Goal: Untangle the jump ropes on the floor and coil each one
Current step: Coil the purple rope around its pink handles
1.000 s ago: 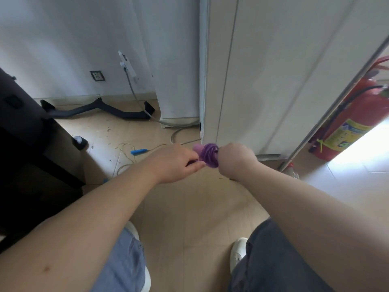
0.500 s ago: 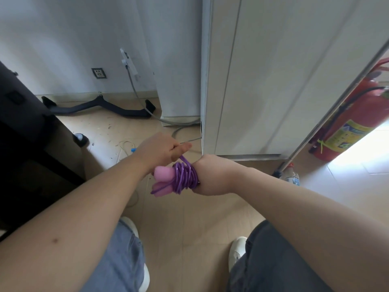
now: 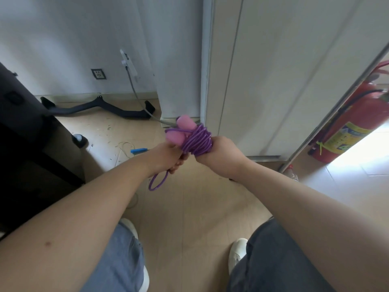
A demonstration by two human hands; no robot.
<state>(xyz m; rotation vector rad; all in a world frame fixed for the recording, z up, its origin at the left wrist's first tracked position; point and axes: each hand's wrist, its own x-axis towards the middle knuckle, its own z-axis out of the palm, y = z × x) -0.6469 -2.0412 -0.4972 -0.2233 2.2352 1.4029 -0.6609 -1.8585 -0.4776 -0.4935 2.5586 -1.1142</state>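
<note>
Coiling step, nearly done: the right hand (image 3: 221, 151) clamps the wound purple jump rope (image 3: 196, 142) above the floor (image 3: 189, 218). The left hand (image 3: 166, 155) pinches its loose loop (image 3: 157, 183), which probably needs tucking under next.

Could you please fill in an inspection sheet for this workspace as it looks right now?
Surface: tan floor, with small scraps scattered near the wall.
Job's things: purple rope wound around its pink handles, one loop hanging loose below; blue-handled rope lying loose on the floor.
Clutter: black bar by the wall; bottle on the floor.
Hands: left hand holds the loose strand; right hand grips the wound bundle.
Cables: grey cable runs from a wall plug down to the floor.
Surroundings: wall socket, white cabinet, fire extinguisher.
</note>
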